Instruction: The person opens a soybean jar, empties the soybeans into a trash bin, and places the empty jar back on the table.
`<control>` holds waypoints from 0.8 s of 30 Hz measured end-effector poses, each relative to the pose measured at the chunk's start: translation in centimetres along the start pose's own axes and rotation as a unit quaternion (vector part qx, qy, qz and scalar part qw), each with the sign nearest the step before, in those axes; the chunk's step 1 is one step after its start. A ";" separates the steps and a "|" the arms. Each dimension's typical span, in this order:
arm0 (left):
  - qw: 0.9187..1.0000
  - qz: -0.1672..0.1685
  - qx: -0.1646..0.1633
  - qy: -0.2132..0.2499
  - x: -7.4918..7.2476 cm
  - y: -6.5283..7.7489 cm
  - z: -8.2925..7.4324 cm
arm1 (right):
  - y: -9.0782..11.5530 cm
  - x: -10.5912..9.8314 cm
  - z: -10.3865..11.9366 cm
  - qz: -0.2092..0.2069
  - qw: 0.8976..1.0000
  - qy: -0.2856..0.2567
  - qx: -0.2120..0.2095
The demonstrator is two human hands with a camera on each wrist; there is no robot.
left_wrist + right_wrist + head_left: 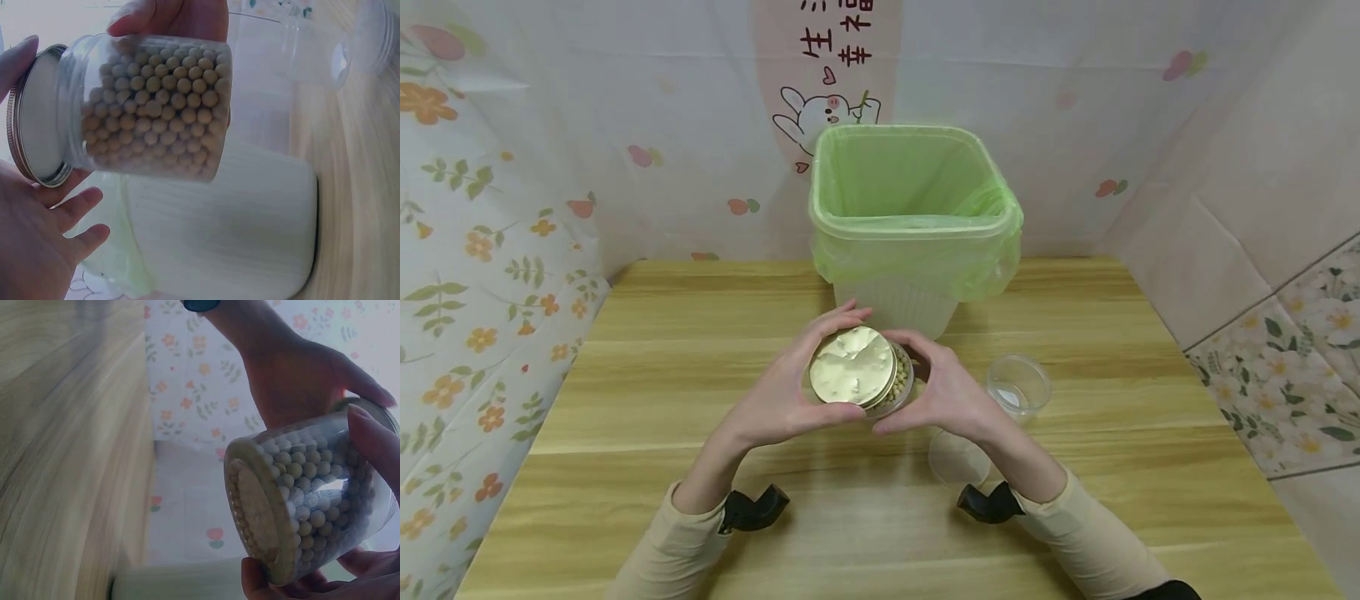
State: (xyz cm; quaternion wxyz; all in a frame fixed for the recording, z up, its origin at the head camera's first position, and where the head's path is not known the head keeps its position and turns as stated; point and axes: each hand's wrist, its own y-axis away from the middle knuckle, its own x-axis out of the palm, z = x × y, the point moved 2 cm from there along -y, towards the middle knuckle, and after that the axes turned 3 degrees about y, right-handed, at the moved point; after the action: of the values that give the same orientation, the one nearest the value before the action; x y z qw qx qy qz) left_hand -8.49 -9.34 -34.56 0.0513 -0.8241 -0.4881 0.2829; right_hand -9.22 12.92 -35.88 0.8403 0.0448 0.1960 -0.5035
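Both hands are together over the middle of the table in the head view. My left hand [778, 396] grips a gold metal screw lid [852, 367] by its rim, fingers on the far side and thumb on the near side. The lid stands tilted at the mouth of a clear plastic jar [153, 109], its white inner face showing in the left wrist view. Small round beige beads [312, 494] fill much of the jar. My right hand [946, 390] holds the jar round its side, thumb nearer me, with the jar lifted above the table.
Behind the hands stands a white bin [898, 308] lined with a green bag [917, 250]. To the right are a small clear plastic container [1018, 387] and a clear round disc [958, 460] on the wooden table [662, 375]. Patterned cloth [685, 150] hangs around the table.
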 end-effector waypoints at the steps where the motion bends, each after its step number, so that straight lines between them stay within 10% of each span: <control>1: 1.000 -0.004 -0.001 0.000 -0.2 0.2 0.0 | 0.0 0.0 0.0 0.000 1.000 -0.003 0.002; 24: 0.988 -0.058 -0.092 -0.106 -1.7 4.7 2.9 | 3.1 -5.1 -0.2 -0.063 0.996 0.024 0.066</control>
State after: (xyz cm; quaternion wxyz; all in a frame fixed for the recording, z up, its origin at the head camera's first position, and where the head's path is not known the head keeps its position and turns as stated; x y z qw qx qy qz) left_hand -6.92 -13.74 -37.96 -0.0609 -0.7608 -0.5619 0.3189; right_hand -8.74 18.69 -34.54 0.7972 0.1001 0.1853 -0.5658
